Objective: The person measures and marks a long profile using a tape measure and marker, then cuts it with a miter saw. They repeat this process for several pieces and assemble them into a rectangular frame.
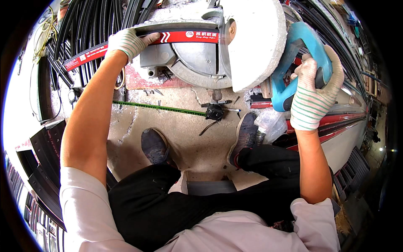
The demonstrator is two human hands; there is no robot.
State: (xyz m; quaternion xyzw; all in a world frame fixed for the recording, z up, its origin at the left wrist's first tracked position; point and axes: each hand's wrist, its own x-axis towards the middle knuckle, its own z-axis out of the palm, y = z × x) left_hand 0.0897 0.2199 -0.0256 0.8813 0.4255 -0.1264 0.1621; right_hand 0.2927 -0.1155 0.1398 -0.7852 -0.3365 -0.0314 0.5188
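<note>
A long dark profile with a red printed film (184, 37) lies across the grey bed of a miter saw (195, 59), along its fence. My left hand (128, 43), in a white glove with green stripes, is closed around the profile to the left of the saw. Under the large pale, dusty blade guard (256, 46) the profile's right end goes out of sight. My right hand (315, 90), gloved alike, wraps round the teal saw handle (303, 33). The blade itself is hidden by the guard, so I cannot tell whether it turns.
On the floor before the saw lies a black tape measure (215, 112) with its green tape (159, 108) pulled out leftward. Bundled black profiles (94, 25) fill the far left. Red-faced profiles (327, 122) and clear plastic wrap (270, 122) lie at right. My shoes (155, 147) flank the tape measure.
</note>
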